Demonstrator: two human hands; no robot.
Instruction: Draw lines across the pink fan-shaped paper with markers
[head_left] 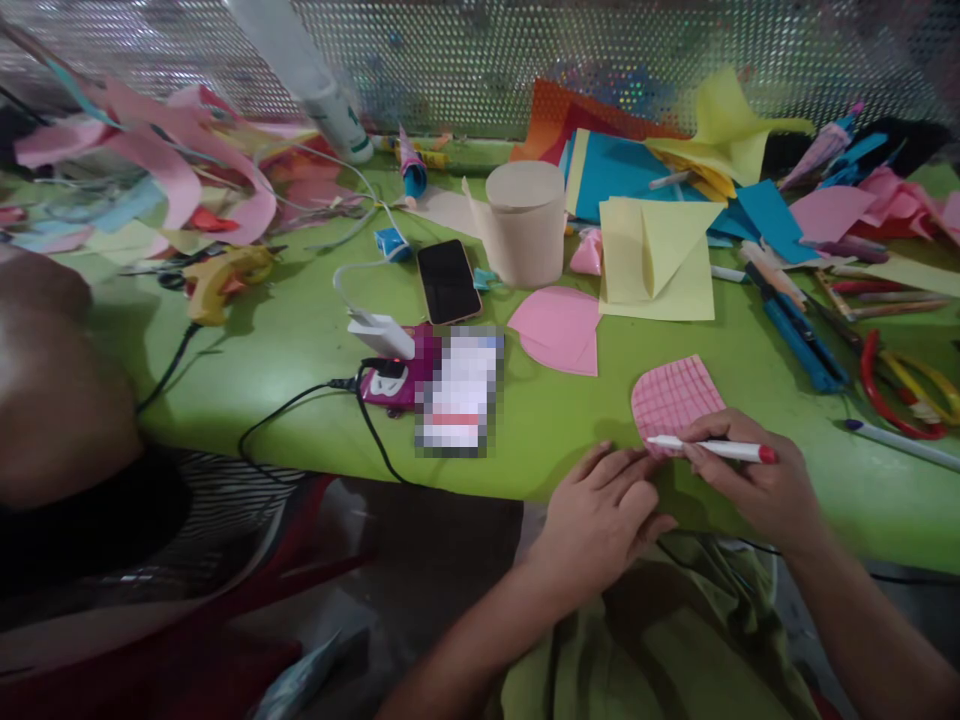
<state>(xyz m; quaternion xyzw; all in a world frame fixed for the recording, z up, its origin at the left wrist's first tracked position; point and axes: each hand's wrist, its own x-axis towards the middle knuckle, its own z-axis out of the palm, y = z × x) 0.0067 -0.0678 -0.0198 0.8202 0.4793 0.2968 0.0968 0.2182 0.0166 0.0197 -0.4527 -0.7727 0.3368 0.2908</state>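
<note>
In my right hand (757, 485) is a white marker with a red end (739, 451), its tip pointing left onto a rounded piece of pink paper (679, 395). Red crossing lines cover that paper in a grid. My left hand (607, 505) lies on the table at the paper's lower left edge, fingers stretched out and touching or nearly touching it. My right hand partly covers the paper's lower right side. Just up and left of it are plain pink paper cutouts (559, 325), overlapping each other.
A beige paper cup shape (526, 230), folded yellow paper (660, 265) and a black phone (448, 281) stand or lie behind. Scissors (904, 385) and a blue cutter (799, 330) are at right. A yellow glue gun (221, 280) sits left, near another person's arm (60, 370).
</note>
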